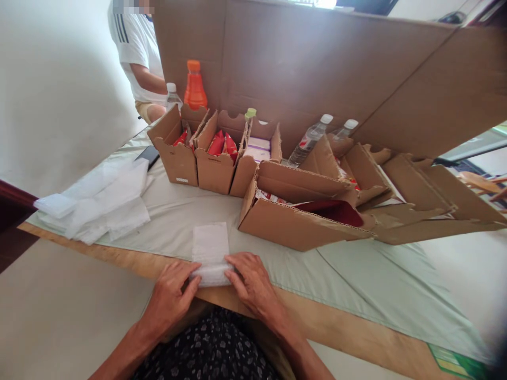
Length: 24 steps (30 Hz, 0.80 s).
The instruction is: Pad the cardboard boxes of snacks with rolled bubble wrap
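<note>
A white, translucent plastic sheet or bag (210, 243) lies at the near edge of the table, its near end folded into a thick flat bundle. My left hand (171, 290) grips the left end of that fold between thumb and fingers. On the opposite end, my right hand (253, 282) pinches the fold the same way. The far part of the plastic lies flat on the cloth, pointing away from me. Whether anything is wrapped inside the fold, I cannot tell.
Loose clear plastic bags (106, 200) lie at the left, by a dark flat object (148, 157). Cardboard boxes (180, 161) with red packets stand behind; a longer box (301, 229) is at right. Beyond are an orange bottle (195, 89), a water bottle (311, 140) and a seated person (140, 63).
</note>
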Each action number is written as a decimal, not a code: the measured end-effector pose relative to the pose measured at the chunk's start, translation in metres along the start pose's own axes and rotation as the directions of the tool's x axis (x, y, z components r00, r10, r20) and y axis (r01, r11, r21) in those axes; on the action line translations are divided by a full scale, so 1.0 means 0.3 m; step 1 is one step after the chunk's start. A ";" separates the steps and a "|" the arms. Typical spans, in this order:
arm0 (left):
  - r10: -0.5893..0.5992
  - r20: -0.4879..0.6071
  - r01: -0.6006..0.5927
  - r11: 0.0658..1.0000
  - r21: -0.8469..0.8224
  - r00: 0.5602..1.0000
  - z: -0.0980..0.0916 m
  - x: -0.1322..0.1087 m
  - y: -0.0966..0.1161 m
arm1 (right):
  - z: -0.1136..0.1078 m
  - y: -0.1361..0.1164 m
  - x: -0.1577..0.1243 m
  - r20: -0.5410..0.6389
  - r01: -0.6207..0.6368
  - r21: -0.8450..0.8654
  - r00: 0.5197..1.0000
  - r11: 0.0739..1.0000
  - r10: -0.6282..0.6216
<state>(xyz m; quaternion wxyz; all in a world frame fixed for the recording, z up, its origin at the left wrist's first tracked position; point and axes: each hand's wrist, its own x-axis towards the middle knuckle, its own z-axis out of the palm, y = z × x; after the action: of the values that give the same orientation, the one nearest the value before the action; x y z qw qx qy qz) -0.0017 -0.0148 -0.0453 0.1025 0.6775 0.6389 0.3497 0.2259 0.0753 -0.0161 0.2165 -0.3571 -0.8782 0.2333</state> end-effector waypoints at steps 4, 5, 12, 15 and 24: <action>-0.082 0.005 0.081 0.990 0.117 0.997 0.033 0.060 -0.032 | 0.033 0.005 0.012 -0.075 0.072 -0.151 0.994 0.986 -0.084; -0.086 0.002 0.085 0.986 0.147 0.996 0.037 0.068 -0.035 | 0.040 0.003 0.014 -0.039 0.103 -0.165 0.993 0.981 -0.111; 0.039 -0.039 -0.039 0.999 0.002 0.998 0.010 0.018 -0.011 | 0.037 -0.022 0.006 0.040 0.089 -0.052 0.995 0.995 -0.087; 0.005 -0.035 -0.008 0.997 -0.074 0.999 -0.001 0.008 0.002 | 0.029 -0.027 -0.004 0.055 -0.006 0.035 0.998 0.999 0.004; -0.640 0.399 0.701 0.323 -0.636 0.656 -0.034 -0.020 0.088 | 0.127 0.037 0.041 -0.243 -0.132 -0.213 0.967 0.968 0.079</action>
<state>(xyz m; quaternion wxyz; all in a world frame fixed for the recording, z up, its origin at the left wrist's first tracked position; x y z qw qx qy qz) 0.0135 -0.0277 -0.0244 0.5293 0.2575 0.6515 0.4785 0.2028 0.0816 -0.0501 0.2625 -0.4508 -0.8474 0.0990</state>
